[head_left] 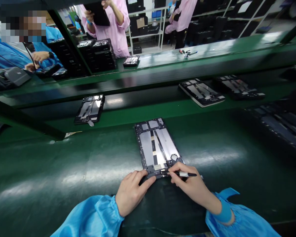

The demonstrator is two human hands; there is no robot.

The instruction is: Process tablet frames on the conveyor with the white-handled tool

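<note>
An opened tablet point(168, 141) lies on the green bench before me, its inner side up, showing silver panels and dark ribbon cables. My left hand point(132, 191) holds its lower left corner between thumb and fingers. Pinched in my right hand point(187, 182) is a slim black pair of tweezers point(184, 174) with a white section. Their tip meets the tablet's bottom edge, where fine detail is too small to make out. A small silver square part point(174, 157) sits on the tablet's lower right, just above my right fingers.
More opened tablets lie beyond: one on the left point(90, 109), one at the back right point(201, 92). A green post point(27, 118) slants in at left. Across a raised ledge point(148, 77), stacked black trays point(102, 56) stand near co-workers in blue and pink.
</note>
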